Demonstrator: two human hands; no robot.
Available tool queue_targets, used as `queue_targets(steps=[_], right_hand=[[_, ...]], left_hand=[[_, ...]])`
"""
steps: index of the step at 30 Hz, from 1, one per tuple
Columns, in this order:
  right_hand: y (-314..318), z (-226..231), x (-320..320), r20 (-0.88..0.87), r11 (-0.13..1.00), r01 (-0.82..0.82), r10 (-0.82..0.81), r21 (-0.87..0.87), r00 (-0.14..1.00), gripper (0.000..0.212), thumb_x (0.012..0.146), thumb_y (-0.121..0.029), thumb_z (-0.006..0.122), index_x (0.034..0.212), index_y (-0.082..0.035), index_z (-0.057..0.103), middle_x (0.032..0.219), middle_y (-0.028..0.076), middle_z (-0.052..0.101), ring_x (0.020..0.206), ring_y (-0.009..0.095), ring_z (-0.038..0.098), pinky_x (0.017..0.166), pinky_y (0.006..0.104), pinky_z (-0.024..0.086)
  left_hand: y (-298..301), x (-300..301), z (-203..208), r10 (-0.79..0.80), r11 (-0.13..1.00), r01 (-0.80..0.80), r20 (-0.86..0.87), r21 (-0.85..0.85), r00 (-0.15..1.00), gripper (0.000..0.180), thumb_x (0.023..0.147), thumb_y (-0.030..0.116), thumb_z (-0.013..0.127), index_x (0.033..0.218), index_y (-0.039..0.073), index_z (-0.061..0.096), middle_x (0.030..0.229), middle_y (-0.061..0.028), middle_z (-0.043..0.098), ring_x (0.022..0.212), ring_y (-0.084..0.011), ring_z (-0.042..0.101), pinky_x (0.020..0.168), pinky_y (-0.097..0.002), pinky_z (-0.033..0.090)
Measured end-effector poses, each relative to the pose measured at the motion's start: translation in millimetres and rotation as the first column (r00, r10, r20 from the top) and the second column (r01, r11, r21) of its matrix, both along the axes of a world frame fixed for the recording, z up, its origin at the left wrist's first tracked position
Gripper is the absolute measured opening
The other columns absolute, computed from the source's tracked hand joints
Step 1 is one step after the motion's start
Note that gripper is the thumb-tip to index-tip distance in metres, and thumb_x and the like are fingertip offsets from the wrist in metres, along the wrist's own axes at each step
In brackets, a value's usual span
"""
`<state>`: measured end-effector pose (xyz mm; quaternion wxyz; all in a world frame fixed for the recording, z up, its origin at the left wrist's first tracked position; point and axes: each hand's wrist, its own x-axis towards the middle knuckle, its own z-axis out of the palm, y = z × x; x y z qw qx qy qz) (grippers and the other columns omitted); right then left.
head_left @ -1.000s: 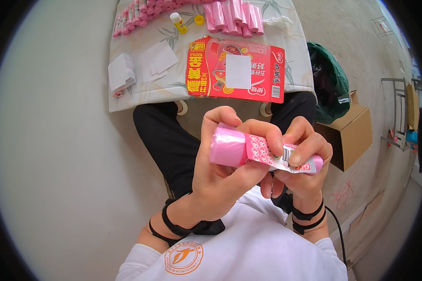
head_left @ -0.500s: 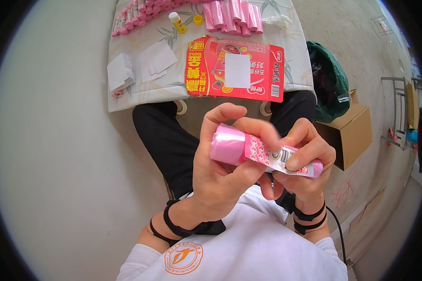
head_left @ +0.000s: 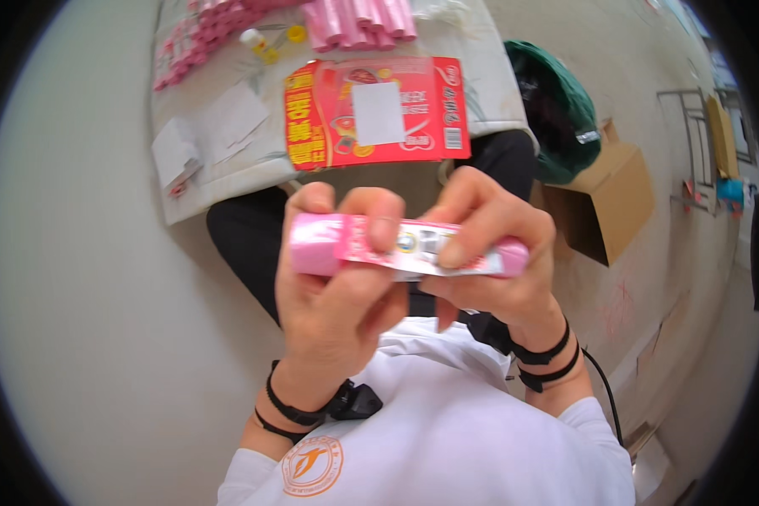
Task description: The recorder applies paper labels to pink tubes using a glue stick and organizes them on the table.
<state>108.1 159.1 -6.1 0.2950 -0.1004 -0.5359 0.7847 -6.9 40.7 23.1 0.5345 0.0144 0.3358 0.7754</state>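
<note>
A pink plastic bag roll [head_left: 314, 245] is held lengthwise in front of my chest, over my lap. Around its middle goes a paper label [head_left: 413, 239], white with pink patterned parts. My left hand [head_left: 329, 312] is closed on the roll's left part, a fingertip pressing the label from above and the thumb below. Closed on the right part, my right hand [head_left: 510, 253] pinches the label down near the roll's right end. The underside of the roll and some of my fingers behind it are hidden.
On the cloth-covered table [head_left: 236, 181] lies a red printed cardboard sheet [head_left: 430, 110] bearing a white paper slip [head_left: 379, 114]. More white slips [head_left: 236, 118], a glue stick [head_left: 259, 44], its yellow cap [head_left: 296, 34] and piled pink rolls [head_left: 358, 24] surround it. A green-lined bin [head_left: 575, 126] and cardboard box [head_left: 620, 194] stand right.
The roll has turned from slanting to nearly level. My left fingertip, blurred before, now rests on the label further left. The whole view has shifted, putting the table further left in the picture.
</note>
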Motion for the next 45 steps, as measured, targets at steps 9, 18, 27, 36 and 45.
queue_targets(steps=[9, 18, 27, 36, 45], right_hand=[[2, -18, -6, -0.089, 0.999, -0.038, 0.039, 0.006, 0.995, 0.023, 0.070, 0.002, 0.078, 0.089, -0.001, 0.064, 0.096, 0.011, 0.055, 0.078, 0.013, 0.062, 0.054, 0.0229, 0.059], [10, -22, -7, -0.089, 0.954, 0.066, -0.041, 0.292, 0.995, 0.030, 0.065, -0.006, 0.084, 0.088, -0.006, 0.066, 0.100, 0.011, 0.058, 0.086, 0.017, 0.059, 0.070, 0.0277, 0.051], [9, -16, -6, -0.111, 0.952, 0.130, -0.102, 0.279, 0.989, 0.027, 0.063, 0.003, 0.082, 0.085, -0.005, 0.067, 0.092, 0.010, 0.060, 0.078, 0.014, 0.061, 0.064, 0.0248, 0.052], [0, -13, -3, -0.091, 0.990, 0.106, -0.098, 0.091, 0.991, 0.030, 0.061, 0.003, 0.083, 0.082, -0.007, 0.065, 0.091, 0.010, 0.060, 0.082, 0.015, 0.064, 0.067, 0.0230, 0.052], [-1, -8, -2, -0.073, 0.993, 0.101, -0.096, 0.069, 0.993, 0.030, 0.061, 0.004, 0.083, 0.081, -0.008, 0.063, 0.090, 0.009, 0.060, 0.084, 0.014, 0.064, 0.067, 0.0212, 0.052]], left_hand=[[3, -1, 3, 0.032, 0.992, -0.040, -0.072, -0.122, 0.997, 0.034, 0.081, -0.003, 0.052, 0.107, 0.012, 0.037, 0.100, -0.0010, 0.045, 0.056, -0.0008, 0.040, 0.038, -0.0151, 0.032], [7, -4, -2, 0.037, 0.989, -0.035, 0.016, -0.141, 0.999, 0.026, 0.082, 0.000, 0.050, 0.102, 0.009, 0.036, 0.099, -0.0019, 0.044, 0.056, -0.0033, 0.039, 0.038, -0.0156, 0.033], [4, 2, 4, 0.056, 0.995, -0.046, 0.106, -0.092, 0.993, 0.044, 0.082, -0.003, 0.051, 0.121, 0.014, 0.040, 0.103, -0.0044, 0.045, 0.056, -0.0049, 0.042, 0.037, -0.0165, 0.035], [1, 3, -1, 0.020, 0.995, -0.028, 0.089, 0.094, 0.996, 0.062, 0.081, -0.011, 0.050, 0.130, 0.017, 0.027, 0.103, -0.0095, 0.046, 0.058, -0.0062, 0.047, 0.036, -0.0178, 0.037], [0, 0, -3, -0.046, 0.987, 0.051, -0.035, 0.153, 0.998, 0.058, 0.081, -0.013, 0.052, 0.122, 0.017, 0.025, 0.103, -0.0115, 0.046, 0.057, -0.0050, 0.047, 0.038, -0.0180, 0.038]])
